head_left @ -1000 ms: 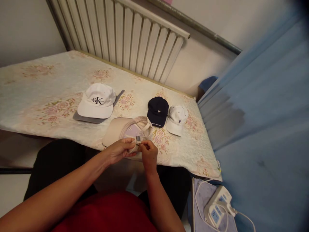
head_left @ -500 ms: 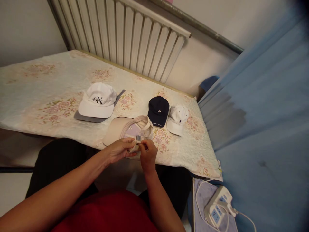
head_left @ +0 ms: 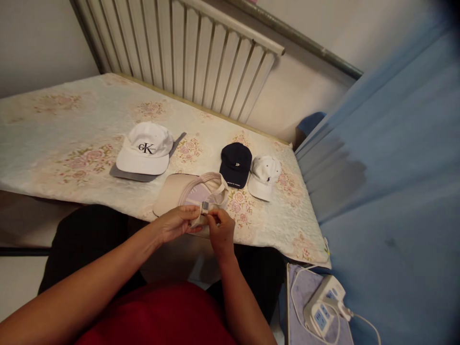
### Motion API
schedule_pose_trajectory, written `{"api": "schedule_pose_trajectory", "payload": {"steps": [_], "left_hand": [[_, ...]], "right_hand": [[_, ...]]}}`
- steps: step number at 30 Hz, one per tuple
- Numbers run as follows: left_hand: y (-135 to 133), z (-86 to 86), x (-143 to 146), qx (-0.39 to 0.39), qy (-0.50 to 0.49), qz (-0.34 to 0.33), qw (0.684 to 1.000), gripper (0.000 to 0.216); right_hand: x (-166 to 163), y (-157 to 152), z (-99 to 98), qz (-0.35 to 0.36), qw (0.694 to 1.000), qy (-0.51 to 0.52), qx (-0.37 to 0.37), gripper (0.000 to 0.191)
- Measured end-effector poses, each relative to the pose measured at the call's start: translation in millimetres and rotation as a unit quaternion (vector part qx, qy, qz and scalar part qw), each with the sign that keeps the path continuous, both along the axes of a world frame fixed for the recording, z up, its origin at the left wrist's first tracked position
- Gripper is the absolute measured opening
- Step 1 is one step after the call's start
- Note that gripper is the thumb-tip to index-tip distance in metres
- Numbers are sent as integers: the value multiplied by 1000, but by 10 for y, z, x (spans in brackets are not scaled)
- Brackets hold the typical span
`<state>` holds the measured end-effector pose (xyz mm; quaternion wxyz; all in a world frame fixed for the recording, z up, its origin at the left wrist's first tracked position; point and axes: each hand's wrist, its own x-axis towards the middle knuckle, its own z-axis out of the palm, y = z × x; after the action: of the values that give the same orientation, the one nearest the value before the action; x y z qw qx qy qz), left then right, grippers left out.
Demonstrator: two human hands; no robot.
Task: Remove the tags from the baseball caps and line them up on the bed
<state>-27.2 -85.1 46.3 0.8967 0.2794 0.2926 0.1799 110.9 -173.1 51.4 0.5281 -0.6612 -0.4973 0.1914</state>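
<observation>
A home room: white radiator point(head_left: 187, 52), floral-covered table point(head_left: 64, 134), blue curtain point(head_left: 395, 158), power strip point(head_left: 323, 311) on the floor

- Left hand point(head_left: 176, 224) and right hand point(head_left: 221, 230) pinch the strap buckle point(head_left: 205, 207) of an upturned beige cap point(head_left: 172, 191) on the tabletop point(head_left: 53, 129).
- White CK cap point(head_left: 145, 153) at its 10 o'clock, navy cap point(head_left: 235, 163) at 2 o'clock, small white cap point(head_left: 264, 175) just beside that.
</observation>
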Motion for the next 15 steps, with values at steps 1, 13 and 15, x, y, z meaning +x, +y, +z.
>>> {"api": "schedule_pose_trajectory", "payload": {"steps": [1, 13, 15], "left_hand": [[-2, 2, 1, 0, -1, -1, 1000, 12], [-1, 15, -1, -12, -1, 5, 1000, 9], [0, 15, -3, -15, -1, 9, 1000, 9]], "right_hand": [[-8, 2, -2, -2, 1000, -2, 1, 11], [-57, 40, -77, 2, 1000, 6, 15, 11], [-60, 24, -57, -7, 999, 44, 11, 8]]}}
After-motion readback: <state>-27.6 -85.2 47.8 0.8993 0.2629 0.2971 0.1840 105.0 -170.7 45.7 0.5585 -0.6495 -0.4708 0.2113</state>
